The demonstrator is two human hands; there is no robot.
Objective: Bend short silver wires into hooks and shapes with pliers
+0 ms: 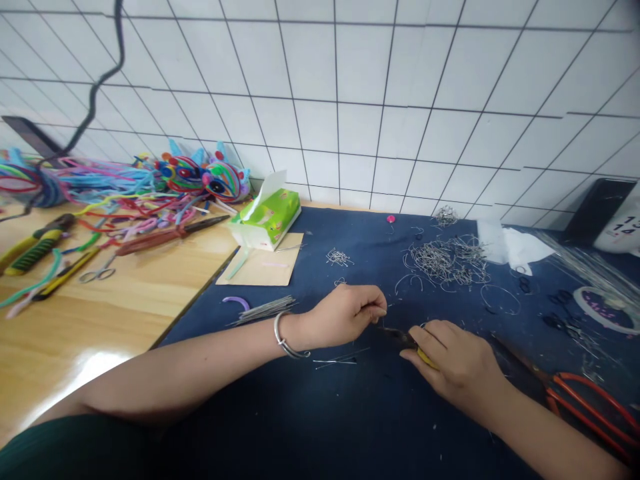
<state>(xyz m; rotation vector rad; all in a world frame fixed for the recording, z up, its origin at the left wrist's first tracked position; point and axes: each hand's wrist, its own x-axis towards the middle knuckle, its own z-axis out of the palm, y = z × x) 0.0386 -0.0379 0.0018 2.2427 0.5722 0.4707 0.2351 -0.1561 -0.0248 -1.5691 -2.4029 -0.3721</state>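
My left hand (pixel 353 312), with a silver bangle at the wrist, is closed in a pinch above the dark blue cloth (pixel 300 420). A thin wire, mostly hidden, seems to come from its fingertips. My right hand (pixel 455 357) grips small pliers (pixel 400 337) with yellow handles, their dark jaws pointing left, just below the left fingertips. Below the left hand lie a few straight wires (pixel 340 361). A bundle of cut wires (pixel 267 309) rests left of that wrist. Beyond the hands are a small heap of bent wire pieces (pixel 339 257) and a larger tangle (pixel 445 260).
Orange-handled shears (pixel 590 407) lie beside my right forearm. A green tissue pack (pixel 273 213) stands on cardboard (pixel 260 272). Pliers (pixel 37 245), small scissors (pixel 97 273) and colourful pipe cleaners (pixel 110 187) cover the wooden table at left. A white ring-shaped dish (pixel 585 308) sits at right.
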